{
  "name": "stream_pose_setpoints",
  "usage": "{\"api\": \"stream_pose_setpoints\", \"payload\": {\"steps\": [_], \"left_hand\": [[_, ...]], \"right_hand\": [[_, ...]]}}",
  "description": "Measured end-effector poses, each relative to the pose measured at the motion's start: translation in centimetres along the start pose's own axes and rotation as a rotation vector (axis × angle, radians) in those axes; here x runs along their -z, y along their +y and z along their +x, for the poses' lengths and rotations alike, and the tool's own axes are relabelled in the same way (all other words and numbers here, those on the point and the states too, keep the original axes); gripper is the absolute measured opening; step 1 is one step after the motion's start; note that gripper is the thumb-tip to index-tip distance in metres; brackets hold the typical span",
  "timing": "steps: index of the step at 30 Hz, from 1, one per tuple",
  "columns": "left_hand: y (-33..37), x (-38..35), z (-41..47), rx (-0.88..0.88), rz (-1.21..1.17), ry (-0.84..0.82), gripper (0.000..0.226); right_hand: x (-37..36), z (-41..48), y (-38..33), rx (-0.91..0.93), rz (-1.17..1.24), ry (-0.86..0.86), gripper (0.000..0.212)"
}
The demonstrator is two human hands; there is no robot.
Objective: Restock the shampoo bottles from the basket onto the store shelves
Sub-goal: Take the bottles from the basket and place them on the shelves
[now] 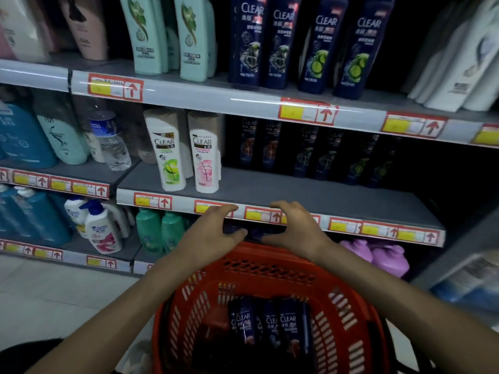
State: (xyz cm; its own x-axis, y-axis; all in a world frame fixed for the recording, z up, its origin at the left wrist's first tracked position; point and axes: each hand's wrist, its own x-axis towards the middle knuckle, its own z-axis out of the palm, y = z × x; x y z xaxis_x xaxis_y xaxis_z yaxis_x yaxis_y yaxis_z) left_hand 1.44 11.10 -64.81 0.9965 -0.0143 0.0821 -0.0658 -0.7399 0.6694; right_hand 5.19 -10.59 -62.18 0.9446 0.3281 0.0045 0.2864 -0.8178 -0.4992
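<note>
An orange plastic basket [272, 268] sits low in the middle, and several dark blue Clear shampoo bottles [289, 322] lie in its bottom. Above its far rim my left hand [213, 236] and my right hand [297, 230] hover with palms facing each other and fingers loosely curved, just in front of the middle shelf's edge [351, 209]. A dark blue shape [256, 232] shows between my thumbs; I cannot tell whether it is a held bottle or stock on the lower shelf. Matching dark Clear bottles [310, 152] stand deep on the middle shelf.
Two white Clear bottles [186, 155] stand at the middle shelf's left, beside a water bottle [110, 141]. The upper shelf carries dark blue Clear bottles [305, 44] and mint bottles [167, 36]. Green bottles [159, 230] and purple jugs [383, 255] stand on the lower shelf.
</note>
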Motion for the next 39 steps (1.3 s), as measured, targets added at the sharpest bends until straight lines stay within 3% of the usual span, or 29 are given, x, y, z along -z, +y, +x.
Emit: {"api": "stream_pose_setpoints", "payload": {"steps": [3,8,11,18,27,31,34,39], "left_hand": [[0.8,-2.2,-2.0,0.003,0.052,-0.113,0.083],[0.8,-5.2,-4.1,-0.049,0.192,-0.294,0.074],[0.3,-7.5,-5.1,-0.036,0.250,-0.369,0.087],[-1.0,-12.4,-5.6,-0.040,0.393,-0.512,0.066],[-1.0,-14.4,-5.4,-0.084,0.427,-0.569,0.060],[-1.6,-14.1,-4.4,0.017,0.287,-0.614,0.050],[-2.4,-13.6,-3.5,0.148,0.147,-0.661,0.051],[-3.3,-13.2,-3.1,0.193,0.104,-0.629,0.049]], "right_hand": [[0.2,-3.5,3.1,-0.031,-0.010,-0.043,0.085],[-2.7,-7.6,8.8,-0.122,-0.046,-0.174,0.087],[-5.7,-9.5,11.7,-0.211,-0.058,-0.296,0.083],[-12.7,-11.0,15.9,-0.411,-0.092,-0.528,0.057],[-19.6,-9.8,17.0,-0.605,-0.224,-0.430,0.025],[-20.6,-8.8,17.2,-0.689,-0.206,-0.374,0.035],[-21.3,-8.1,16.6,-0.720,-0.206,-0.366,0.028],[-23.3,-7.9,15.7,-0.779,-0.244,-0.311,0.079]]}}
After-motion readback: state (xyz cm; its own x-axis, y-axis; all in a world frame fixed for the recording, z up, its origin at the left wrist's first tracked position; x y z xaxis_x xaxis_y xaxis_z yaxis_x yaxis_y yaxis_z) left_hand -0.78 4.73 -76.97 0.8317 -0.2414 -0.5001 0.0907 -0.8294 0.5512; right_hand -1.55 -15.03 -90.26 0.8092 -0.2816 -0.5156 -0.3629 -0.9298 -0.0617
